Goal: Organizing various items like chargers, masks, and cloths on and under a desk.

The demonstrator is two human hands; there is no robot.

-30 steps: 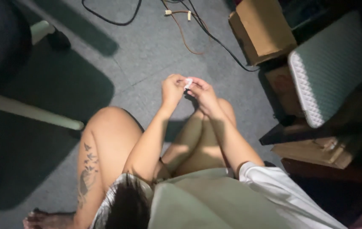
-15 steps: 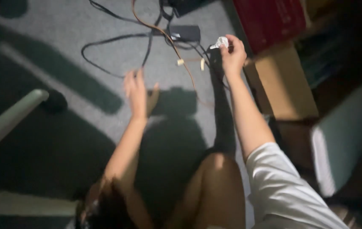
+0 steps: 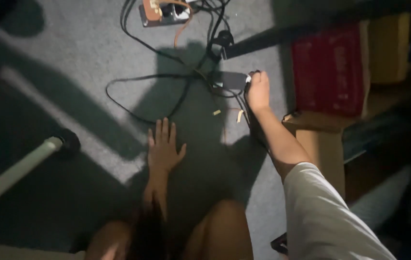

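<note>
Two hands are out: the left hand (image 3: 163,148) lies flat, fingers spread and empty, on the grey carpet floor (image 3: 70,72); the right hand (image 3: 257,91) pinches a small white piece (image 3: 248,78) beside the black rectangular power adapter (image 3: 232,80). Brace left, steadying that pinch.

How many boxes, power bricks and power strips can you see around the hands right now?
Boxes: 3, a red box, a yellow box and a brown cardboard box.
Power bricks: 1, the black power brick at the right hand.
Power strips: 1, the power strip at the top edge.
Total: 5. The left hand lies flat on the carpet.
</note>
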